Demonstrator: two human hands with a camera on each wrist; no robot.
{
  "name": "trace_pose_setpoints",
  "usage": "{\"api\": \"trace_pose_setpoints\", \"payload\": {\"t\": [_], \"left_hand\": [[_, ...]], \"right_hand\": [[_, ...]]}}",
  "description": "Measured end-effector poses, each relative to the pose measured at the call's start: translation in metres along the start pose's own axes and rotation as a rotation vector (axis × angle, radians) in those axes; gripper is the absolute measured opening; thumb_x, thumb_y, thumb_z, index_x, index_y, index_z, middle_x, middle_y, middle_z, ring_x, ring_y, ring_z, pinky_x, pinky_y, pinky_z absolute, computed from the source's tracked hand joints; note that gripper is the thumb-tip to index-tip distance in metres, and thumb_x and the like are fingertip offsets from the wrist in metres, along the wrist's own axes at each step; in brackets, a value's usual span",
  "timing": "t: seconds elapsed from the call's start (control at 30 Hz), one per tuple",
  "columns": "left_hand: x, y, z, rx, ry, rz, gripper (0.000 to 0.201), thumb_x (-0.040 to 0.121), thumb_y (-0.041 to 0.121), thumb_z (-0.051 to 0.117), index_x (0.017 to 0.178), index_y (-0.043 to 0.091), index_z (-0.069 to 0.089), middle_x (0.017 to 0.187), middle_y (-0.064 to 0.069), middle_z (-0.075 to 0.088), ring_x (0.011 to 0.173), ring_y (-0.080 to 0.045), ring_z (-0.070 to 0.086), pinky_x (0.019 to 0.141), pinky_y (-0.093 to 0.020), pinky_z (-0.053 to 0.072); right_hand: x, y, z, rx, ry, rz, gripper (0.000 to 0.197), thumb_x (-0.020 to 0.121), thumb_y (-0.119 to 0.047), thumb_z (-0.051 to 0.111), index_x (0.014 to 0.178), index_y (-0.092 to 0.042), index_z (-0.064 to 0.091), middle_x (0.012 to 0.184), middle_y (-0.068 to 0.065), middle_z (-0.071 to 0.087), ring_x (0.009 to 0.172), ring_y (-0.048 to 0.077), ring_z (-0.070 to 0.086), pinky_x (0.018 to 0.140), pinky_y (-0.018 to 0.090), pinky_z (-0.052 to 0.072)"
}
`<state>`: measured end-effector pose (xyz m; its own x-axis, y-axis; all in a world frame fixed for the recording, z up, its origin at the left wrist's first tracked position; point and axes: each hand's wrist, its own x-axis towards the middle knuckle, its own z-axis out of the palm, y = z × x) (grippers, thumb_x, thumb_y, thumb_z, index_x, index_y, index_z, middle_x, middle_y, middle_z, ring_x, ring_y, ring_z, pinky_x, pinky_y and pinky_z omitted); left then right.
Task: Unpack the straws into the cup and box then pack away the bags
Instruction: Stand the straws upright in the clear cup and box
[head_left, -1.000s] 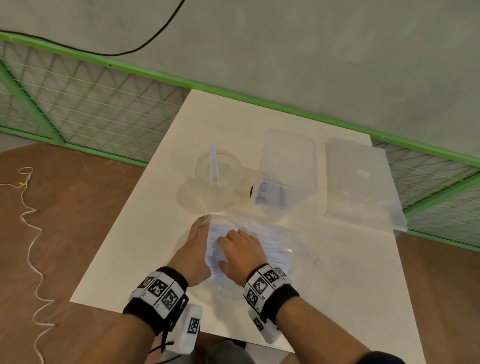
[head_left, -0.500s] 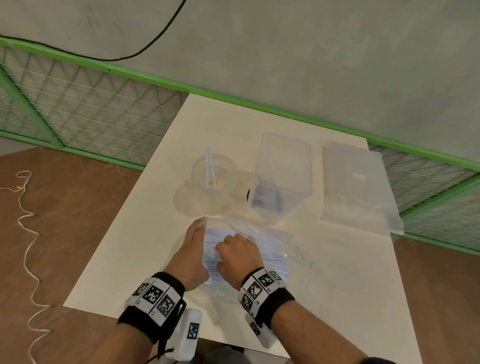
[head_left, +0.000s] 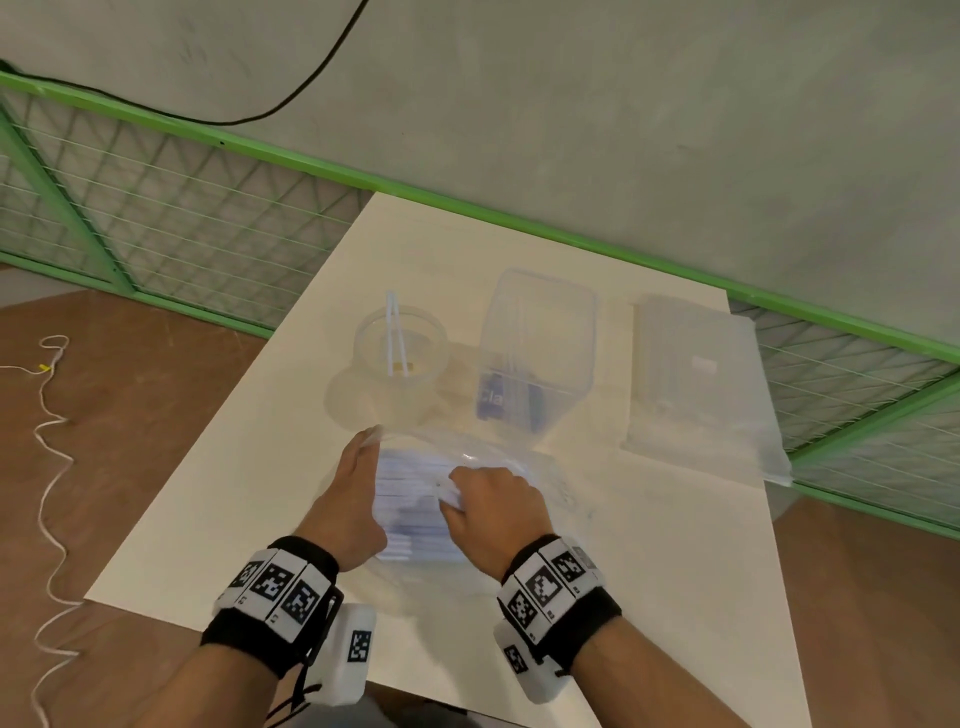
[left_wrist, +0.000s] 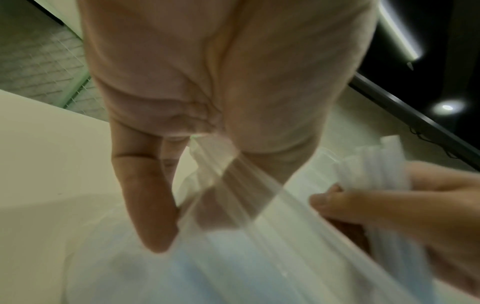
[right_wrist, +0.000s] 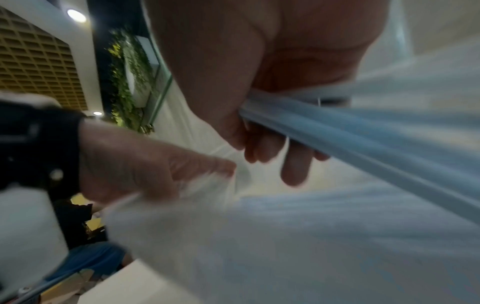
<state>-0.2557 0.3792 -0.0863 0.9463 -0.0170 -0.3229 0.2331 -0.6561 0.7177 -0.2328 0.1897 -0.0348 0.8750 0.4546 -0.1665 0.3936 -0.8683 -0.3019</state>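
A clear plastic bag (head_left: 511, 457) full of white straws (head_left: 410, 501) lies on the near part of the white table (head_left: 665, 582). My left hand (head_left: 358, 488) pinches the bag's left edge (left_wrist: 246, 197) between thumb and fingers (left_wrist: 145, 205). My right hand (head_left: 493, 501) is inside the bag's mouth, its fingers (right_wrist: 293, 160) curled round a bundle of straws (right_wrist: 363, 142). Behind stand a clear cup (head_left: 434, 345) with two straws in it and a clear box (head_left: 540, 312) holding a few straws.
A second flat clear bag (head_left: 691, 384) lies at the table's far right, reaching past the edge. A green mesh fence (head_left: 171, 218) runs behind and beside the table. A white cord (head_left: 49, 426) trails on the brown floor to the left.
My right hand went from lying on the bag to closing round a bundle of straws. My left hand stayed at the bag's left edge, now holding it up a little.
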Motion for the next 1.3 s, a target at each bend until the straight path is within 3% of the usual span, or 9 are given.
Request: {"api": "trace_pose_setpoints", "payload": {"t": [0.13,0.23,0.4,0.67,0.83,1.0,1.13,1.23,1.3], "left_hand": [[-0.002,0.004,0.001,-0.002,0.021,-0.005,0.115,0.064,-0.017,0.058,0.156,0.022,0.002,0.160,0.013,-0.004,0.148,-0.013,0.011,0.110,-0.036,0.042],[-0.002,0.006,-0.003,0.012,0.007,-0.011,0.114,0.065,-0.016,0.059,0.156,0.023,0.002,0.159,0.016,-0.004,0.146,-0.015,0.018,0.105,-0.033,0.046],[0.004,0.005,-0.017,0.053,-0.044,0.021,0.111,0.066,-0.015,0.059,0.155,0.023,0.005,0.158,0.019,-0.005,0.142,-0.018,0.027,0.095,-0.037,0.053],[0.012,0.002,-0.031,0.069,-0.112,0.015,0.112,0.069,-0.015,0.058,0.156,0.024,-0.001,0.159,0.018,-0.012,0.143,-0.018,0.029,0.093,-0.035,0.053],[0.014,-0.001,-0.032,0.056,-0.153,0.000,0.111,0.072,-0.012,0.055,0.154,0.031,-0.006,0.157,0.022,-0.015,0.132,-0.021,0.044,0.090,-0.035,0.055],[0.018,-0.002,-0.031,0.085,-0.179,0.000,0.111,0.072,-0.011,0.054,0.155,0.030,-0.008,0.157,0.021,-0.018,0.125,-0.026,0.051,0.086,-0.038,0.056],[0.018,-0.003,-0.030,0.085,-0.176,0.006,0.110,0.073,-0.011,0.050,0.154,0.031,-0.010,0.158,0.020,-0.018,0.127,-0.029,0.051,0.092,-0.040,0.053],[0.015,0.000,-0.029,0.086,-0.171,0.001,0.109,0.072,-0.011,0.050,0.155,0.030,-0.009,0.158,0.019,-0.019,0.122,-0.028,0.054,0.086,-0.038,0.055],[0.014,0.000,-0.028,0.096,-0.169,-0.003,0.109,0.073,-0.010,0.050,0.155,0.029,-0.009,0.158,0.019,-0.019,0.114,-0.029,0.059,0.077,-0.036,0.057]], "right_hand": [[-0.015,0.012,-0.028,0.042,0.199,-0.118,0.032,0.092,-0.040,0.044,0.064,-0.024,0.045,0.076,0.002,0.052,0.073,0.027,0.053,0.059,0.034,0.040],[-0.015,0.016,-0.059,0.240,0.206,-0.060,0.045,0.094,-0.043,0.047,0.057,-0.021,0.034,0.067,0.001,0.046,0.068,0.020,0.049,0.062,0.040,0.045],[-0.010,0.012,-0.103,0.624,0.387,-0.047,0.040,0.092,-0.027,0.061,0.067,0.004,0.062,0.066,0.018,0.061,0.065,0.027,0.059,0.067,0.033,0.048],[0.015,-0.005,-0.074,0.640,0.188,0.130,0.034,0.085,-0.024,0.071,0.071,0.007,0.065,0.065,0.020,0.065,0.062,0.031,0.063,0.066,0.042,0.052],[0.046,-0.024,-0.167,0.706,0.415,0.055,0.016,0.081,-0.025,0.075,0.068,-0.017,0.073,0.058,0.006,0.070,0.050,0.016,0.067,0.055,0.025,0.052],[0.112,-0.044,-0.207,0.640,0.578,0.017,0.018,0.074,-0.027,0.071,0.064,-0.011,0.072,0.057,0.009,0.069,0.051,0.019,0.068,0.059,0.035,0.058],[0.161,-0.048,-0.177,0.504,0.450,0.082,0.027,0.078,-0.033,0.073,0.079,-0.006,0.073,0.065,0.006,0.072,0.053,0.011,0.069,0.058,0.024,0.058],[0.179,-0.045,-0.151,0.362,0.088,0.179,0.055,0.071,-0.052,0.081,0.095,-0.005,0.069,0.084,0.005,0.075,0.059,0.009,0.071,0.068,0.029,0.060],[0.178,-0.044,-0.148,0.307,-0.124,0.214,0.077,0.060,-0.063,0.083,0.107,-0.005,0.064,0.114,0.006,0.070,0.074,0.012,0.074,0.082,0.035,0.059]]}}
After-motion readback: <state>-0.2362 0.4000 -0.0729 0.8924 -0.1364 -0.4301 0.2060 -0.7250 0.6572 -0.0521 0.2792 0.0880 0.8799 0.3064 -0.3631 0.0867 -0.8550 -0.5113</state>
